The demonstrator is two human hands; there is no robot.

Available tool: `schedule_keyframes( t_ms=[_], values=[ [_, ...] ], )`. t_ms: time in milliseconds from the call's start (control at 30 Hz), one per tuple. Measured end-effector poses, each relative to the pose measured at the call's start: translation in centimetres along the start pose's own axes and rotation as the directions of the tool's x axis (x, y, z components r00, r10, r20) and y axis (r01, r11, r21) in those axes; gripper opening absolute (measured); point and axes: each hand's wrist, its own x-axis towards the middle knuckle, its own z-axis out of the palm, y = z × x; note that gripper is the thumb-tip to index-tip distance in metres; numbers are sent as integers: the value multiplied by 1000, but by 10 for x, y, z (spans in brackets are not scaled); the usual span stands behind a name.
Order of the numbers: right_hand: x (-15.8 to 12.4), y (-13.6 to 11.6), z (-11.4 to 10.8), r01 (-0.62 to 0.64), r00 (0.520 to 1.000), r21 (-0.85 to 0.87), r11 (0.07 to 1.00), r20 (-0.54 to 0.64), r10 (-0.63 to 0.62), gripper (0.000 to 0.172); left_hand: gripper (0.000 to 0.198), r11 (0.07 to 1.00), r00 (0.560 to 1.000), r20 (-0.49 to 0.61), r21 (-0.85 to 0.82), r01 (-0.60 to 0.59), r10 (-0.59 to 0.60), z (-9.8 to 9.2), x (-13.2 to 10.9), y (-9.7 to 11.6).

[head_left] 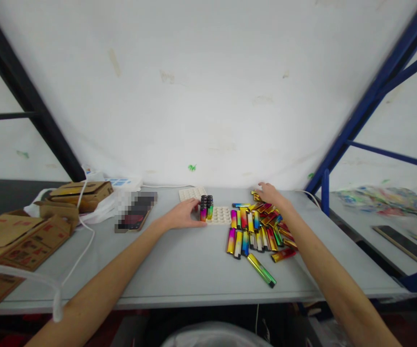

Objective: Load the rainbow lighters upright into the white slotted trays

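Across the grey bench (179,270), a pile of loose metallic-coloured lighters (256,220) is spread beside a pale dimpled tray (221,215), its right side partly covered by the right forearm. At the tray's left end, a small cluster of upright lighters (207,208) is seen with black tops up; their number cannot be made out. These are flanked by the left hand (184,214), its thumb and forefinger held apart; whether anything is gripped cannot be told, since the other fingers are hidden. At the pile's far edge, gold lighters (254,195) are met by the right hand (270,193), fingers bent, its grip impossible to tell. A second pale tray (185,194) is partly hidden behind the left hand. A dark phone (141,209) is obscured by pixelation, and cardboard boxes (23,236) are cut off at the left edge.
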Motion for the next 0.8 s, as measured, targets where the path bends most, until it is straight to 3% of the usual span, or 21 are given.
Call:
schedule_keyframes(
  t_ms=[267,433,533,667,800],
  values=[
    [8,16,18,45,997,-27,999,68,-43,38,50,1000,1000,-28,-28,-12,11,-2,-1,3],
    [6,20,14,96,993,-15,995,75,-94,34,51,999,1000,-20,-40,-4,3,-1,0,2],
    [4,22,6,135,987,64,989,83,-140,34,52,999,1000,-24,-45,-3,2,0,0,1],
    [2,22,1,177,960,211,961,178,-216,26,55,999,1000,-13,-35,3,-3,-1,-1,2],
    [-1,18,3,226,956,319,920,110,-273,25,53,999,1000,-23,-35,-2,1,-2,-1,3]
  ],
)
